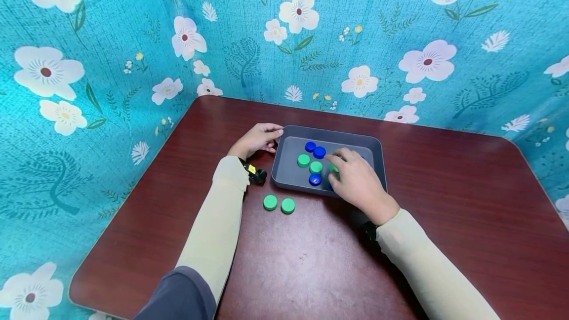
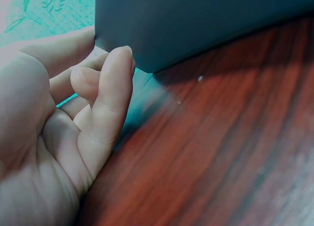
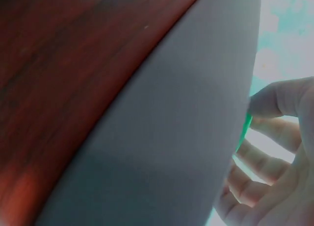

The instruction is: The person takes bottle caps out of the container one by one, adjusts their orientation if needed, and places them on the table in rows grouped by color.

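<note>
A grey rectangular tray (image 1: 326, 132) lies on the table, holding several blue bottle caps (image 1: 319, 152) and green bottle caps (image 1: 304, 160). At its far left corner, my left hand (image 1: 260, 138) grips the rim, thumb on top and the other fingers curled outside the wall. My right hand (image 1: 355, 177) reaches in over the right half, thumb and fingers around a green cap (image 1: 334, 167). In the right wrist view a sliver of that green cap (image 3: 244, 133) shows above the tray wall (image 3: 171, 113). The hand covers part of other blue caps.
Two green caps (image 1: 279, 205) lie side by side on the dark red wooden table (image 1: 311, 260), just in front of the tray. A flowered turquoise curtain (image 1: 249, 23) hangs along the table's back and left. Each wrist wears a black camera strap (image 1: 255, 172).
</note>
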The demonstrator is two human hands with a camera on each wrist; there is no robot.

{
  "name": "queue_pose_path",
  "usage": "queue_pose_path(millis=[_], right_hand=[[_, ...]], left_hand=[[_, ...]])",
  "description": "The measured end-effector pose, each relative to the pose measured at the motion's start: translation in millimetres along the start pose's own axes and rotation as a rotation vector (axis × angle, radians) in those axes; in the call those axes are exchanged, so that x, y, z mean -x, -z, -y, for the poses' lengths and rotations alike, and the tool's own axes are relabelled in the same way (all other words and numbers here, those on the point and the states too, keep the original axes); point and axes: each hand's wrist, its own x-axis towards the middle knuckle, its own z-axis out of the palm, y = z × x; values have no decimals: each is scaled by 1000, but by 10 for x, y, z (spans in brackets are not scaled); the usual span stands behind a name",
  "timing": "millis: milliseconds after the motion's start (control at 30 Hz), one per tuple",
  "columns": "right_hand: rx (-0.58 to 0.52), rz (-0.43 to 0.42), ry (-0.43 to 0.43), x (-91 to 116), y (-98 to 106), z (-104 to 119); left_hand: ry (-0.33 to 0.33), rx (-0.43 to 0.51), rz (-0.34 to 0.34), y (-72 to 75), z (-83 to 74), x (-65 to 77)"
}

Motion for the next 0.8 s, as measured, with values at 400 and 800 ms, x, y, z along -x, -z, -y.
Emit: queue_pose_path(millis=[400, 800], right_hand=[[-19, -49, 156, 62, -15, 111], [-53, -38, 286, 71, -36, 244]], left_hand=[[3, -2, -2, 4, 5, -21], [4, -14, -14, -2, 4, -15]])
